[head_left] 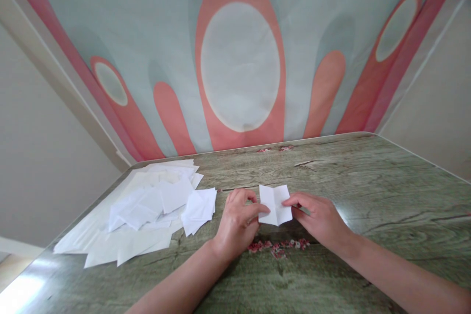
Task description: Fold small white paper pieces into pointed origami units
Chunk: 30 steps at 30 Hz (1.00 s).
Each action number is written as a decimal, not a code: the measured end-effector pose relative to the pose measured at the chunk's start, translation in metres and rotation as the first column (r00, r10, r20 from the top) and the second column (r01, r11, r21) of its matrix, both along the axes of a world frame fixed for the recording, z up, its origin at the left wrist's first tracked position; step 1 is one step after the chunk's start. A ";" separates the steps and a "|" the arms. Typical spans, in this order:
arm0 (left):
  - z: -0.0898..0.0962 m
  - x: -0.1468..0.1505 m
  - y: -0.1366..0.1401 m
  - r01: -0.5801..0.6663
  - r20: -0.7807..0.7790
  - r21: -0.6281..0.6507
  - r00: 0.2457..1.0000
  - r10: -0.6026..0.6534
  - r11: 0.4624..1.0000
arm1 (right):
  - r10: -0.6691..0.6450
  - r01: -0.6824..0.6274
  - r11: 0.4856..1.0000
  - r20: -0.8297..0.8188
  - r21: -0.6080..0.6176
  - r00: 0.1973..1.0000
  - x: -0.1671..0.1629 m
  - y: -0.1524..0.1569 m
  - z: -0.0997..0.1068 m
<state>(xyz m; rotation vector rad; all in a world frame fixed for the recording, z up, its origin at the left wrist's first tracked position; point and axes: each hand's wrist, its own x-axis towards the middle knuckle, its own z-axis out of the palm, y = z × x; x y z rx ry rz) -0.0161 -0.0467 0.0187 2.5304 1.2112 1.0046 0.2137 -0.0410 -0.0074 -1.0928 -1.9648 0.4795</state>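
Note:
A small white sheet of paper (276, 201) with a crease down its middle is held slightly bent over the table, its two halves angled like an open booklet. My left hand (241, 218) grips its left edge, thumb on the front and the other fingers curled. On the opposite side, my right hand (318, 216) pinches the right edge between thumb and fingers. Left of my left hand lies a small stack of white paper squares (199, 210), unevenly piled.
A wide spread of larger white sheets (99, 228) covers the table's left side, with more small squares (147, 203) on top. The wood-grain table (386, 196) has printed pink flowers. Behind it hangs a grey and coral patterned backdrop (239, 64).

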 end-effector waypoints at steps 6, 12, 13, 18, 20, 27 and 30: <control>-0.008 0.002 0.004 0.028 0.125 -0.131 0.992 -0.012 0.991 | 0.045 -0.046 0.999 -0.039 -0.015 0.998 -0.002 -0.002 0.001; -0.012 -0.001 0.007 0.080 0.222 -0.145 0.974 -0.046 0.986 | 0.054 -0.058 0.996 -0.059 -0.064 0.997 -0.003 -0.003 0.002; -0.011 -0.001 0.007 0.083 0.243 -0.160 0.969 -0.042 0.984 | 0.033 -0.038 0.996 -0.063 -0.077 0.997 -0.003 -0.003 0.003; -0.004 0.002 0.006 0.133 0.324 -0.253 0.945 -0.046 0.958 | 0.004 -0.014 0.994 -0.086 -0.111 0.996 -0.002 -0.003 0.002; -0.001 0.003 0.005 0.144 0.350 -0.279 0.936 -0.039 0.949 | 0.025 -0.035 0.994 -0.096 -0.107 0.995 -0.002 -0.003 0.002; 0.000 0.006 -0.001 0.032 0.412 -0.314 0.905 0.106 0.949 | 0.028 -0.057 0.981 -0.158 -0.185 0.987 -0.005 -0.006 0.008; -0.002 0.011 -0.006 0.031 0.431 -0.387 0.890 0.151 0.922 | 0.039 -0.089 0.962 -0.194 -0.259 0.980 -0.007 -0.007 0.013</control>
